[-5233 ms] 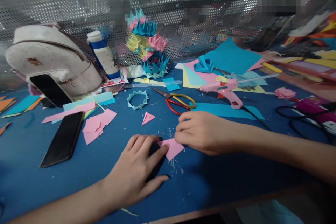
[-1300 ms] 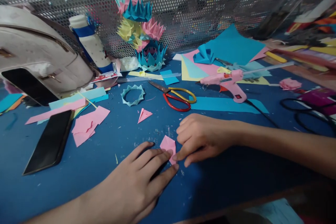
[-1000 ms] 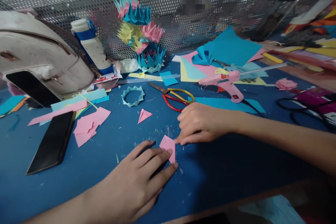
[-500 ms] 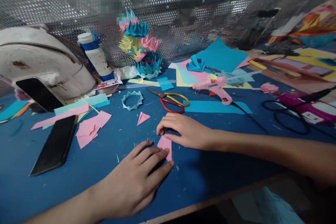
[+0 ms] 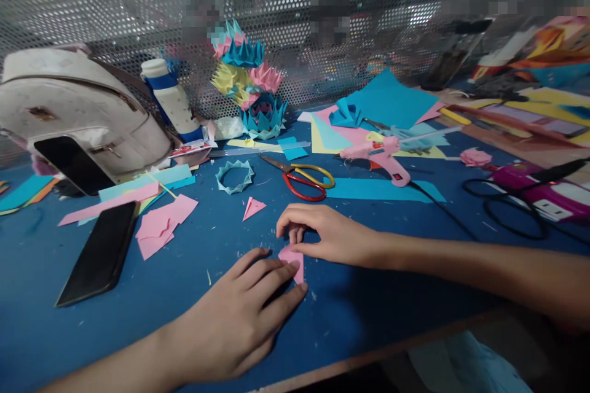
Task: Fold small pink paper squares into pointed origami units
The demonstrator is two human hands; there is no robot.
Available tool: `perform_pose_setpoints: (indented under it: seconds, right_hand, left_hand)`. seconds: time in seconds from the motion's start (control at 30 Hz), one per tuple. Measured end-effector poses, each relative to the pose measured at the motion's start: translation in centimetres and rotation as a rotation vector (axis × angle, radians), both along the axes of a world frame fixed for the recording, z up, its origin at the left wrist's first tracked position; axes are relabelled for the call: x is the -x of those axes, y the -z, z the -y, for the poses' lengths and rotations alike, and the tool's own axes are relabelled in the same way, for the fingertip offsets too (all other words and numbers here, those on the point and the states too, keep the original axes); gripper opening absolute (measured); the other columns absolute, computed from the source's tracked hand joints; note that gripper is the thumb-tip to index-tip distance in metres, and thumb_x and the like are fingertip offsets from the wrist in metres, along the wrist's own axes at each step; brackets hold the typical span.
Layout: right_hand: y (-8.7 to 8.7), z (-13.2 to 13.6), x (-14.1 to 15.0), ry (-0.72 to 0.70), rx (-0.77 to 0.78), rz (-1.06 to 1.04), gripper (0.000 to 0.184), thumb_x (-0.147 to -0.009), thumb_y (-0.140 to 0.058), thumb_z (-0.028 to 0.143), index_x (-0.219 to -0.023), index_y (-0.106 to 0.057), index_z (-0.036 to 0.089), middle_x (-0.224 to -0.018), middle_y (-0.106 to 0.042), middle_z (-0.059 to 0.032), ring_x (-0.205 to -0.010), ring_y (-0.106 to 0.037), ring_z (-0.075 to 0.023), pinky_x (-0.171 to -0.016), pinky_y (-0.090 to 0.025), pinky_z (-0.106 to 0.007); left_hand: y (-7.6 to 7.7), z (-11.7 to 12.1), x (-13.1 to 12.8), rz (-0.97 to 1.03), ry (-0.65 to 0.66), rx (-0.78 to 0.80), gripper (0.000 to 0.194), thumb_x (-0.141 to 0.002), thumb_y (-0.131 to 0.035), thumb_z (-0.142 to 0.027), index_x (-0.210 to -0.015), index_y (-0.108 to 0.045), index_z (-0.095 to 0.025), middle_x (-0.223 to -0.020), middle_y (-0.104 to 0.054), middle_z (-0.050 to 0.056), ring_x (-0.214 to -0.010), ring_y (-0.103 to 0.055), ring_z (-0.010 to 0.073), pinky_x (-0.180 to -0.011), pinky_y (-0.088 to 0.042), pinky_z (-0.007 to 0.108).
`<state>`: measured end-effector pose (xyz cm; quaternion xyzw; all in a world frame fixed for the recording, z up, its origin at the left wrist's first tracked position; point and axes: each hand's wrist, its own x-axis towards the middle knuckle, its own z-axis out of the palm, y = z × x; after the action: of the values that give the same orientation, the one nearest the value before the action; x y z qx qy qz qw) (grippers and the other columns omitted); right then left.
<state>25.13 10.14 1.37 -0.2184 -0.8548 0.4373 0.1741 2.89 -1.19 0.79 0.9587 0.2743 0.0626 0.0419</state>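
Your left hand (image 5: 233,313) lies palm down with its fingers spread, one fingertip pressing on the pink paper (image 5: 286,255) and another at its lower corner. Your right hand (image 5: 334,234) arches over the upper end, thumb against the pink paper and fingers curled beyond it; I cannot tell whether they pinch an edge. The pink paper rests on the blue table (image 5: 391,319), between your hands. Its folding looks partway done, not yet as compact as the folded pink triangle (image 5: 253,208) just beyond; the loose pink pieces (image 5: 157,231) to the left look largely unworked. What shows of it is plain pale pink, narrowing downward, its creases too fine to read. Farther out lie a pale-blue pointed ring (image 5: 221,179), scissors (image 5: 305,178) and a pink glue gun (image 5: 385,153).
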Motion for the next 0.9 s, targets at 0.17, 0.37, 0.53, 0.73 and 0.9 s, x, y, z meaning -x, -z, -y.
perform_pose_setpoints:
  seconds: [0.17,0.37,0.53,0.73,0.9]
  right_hand:
    - [0.3,0.0,-0.4,-0.062,-0.140,0.026,0.011,-0.091,-0.065,0.011,-0.098,-0.071,0.015,-0.092,-0.071,-0.0031,-0.084,-0.065,-0.0135,-0.076,-0.049,-0.024]
    - [0.8,0.1,-1.1,-0.161,-0.394,0.000,0.022,-0.101,-0.055,0.023,-0.101,-0.076,0.016,-0.094,-0.070,-0.0069,-0.089,-0.061,-0.0160,-0.078,-0.047,-0.027]
    - [1.1,0.0,-1.4,-0.212,-0.552,-0.031,0.027,-0.104,-0.049,0.024,-0.103,-0.075,0.017,-0.098,-0.069,-0.0082,-0.090,-0.058,-0.0165,-0.077,-0.046,-0.028]
    - [0.5,-0.1,-1.3,-0.238,-0.582,-0.008,0.025,-0.103,-0.052,0.025,-0.099,-0.075,0.017,-0.099,-0.068,-0.0075,-0.090,-0.056,-0.0165,-0.076,-0.044,-0.028]
    - [-0.7,-0.4,-1.5,-0.288,-0.614,0.051,0.023,-0.101,-0.057,0.026,-0.092,-0.076,0.017,-0.099,-0.068,-0.0068,-0.090,-0.054,-0.0175,-0.079,-0.043,-0.030]
  left_hand:
    - [-0.2,0.1,0.0,-0.001,-0.003,-0.007,0.054,-0.098,-0.045,-0.018,-0.152,-0.040,-0.014,-0.150,-0.049,0.015,-0.134,-0.046,0.0316,-0.116,-0.033,0.056]
    - [0.0,0.1,0.0,-0.026,-0.005,-0.023,0.052,-0.102,-0.041,-0.022,-0.153,-0.039,-0.014,-0.151,-0.048,0.014,-0.135,-0.046,0.0311,-0.116,-0.032,0.055]
    - [-0.1,0.2,0.0,-0.047,0.006,-0.059,0.051,-0.106,-0.037,-0.029,-0.153,-0.039,-0.012,-0.150,-0.049,0.013,-0.135,-0.044,0.0308,-0.117,-0.029,0.053]
    - [-0.3,0.1,-0.1,-0.028,-0.001,-0.079,0.048,-0.107,-0.033,-0.029,-0.152,-0.042,-0.012,-0.147,-0.052,0.009,-0.133,-0.044,0.0277,-0.119,-0.022,0.048]
    - [-0.5,0.0,-0.3,-0.015,-0.006,-0.106,0.048,-0.107,-0.034,-0.029,-0.151,-0.044,-0.013,-0.145,-0.055,0.007,-0.137,-0.041,0.0276,-0.121,-0.016,0.045]
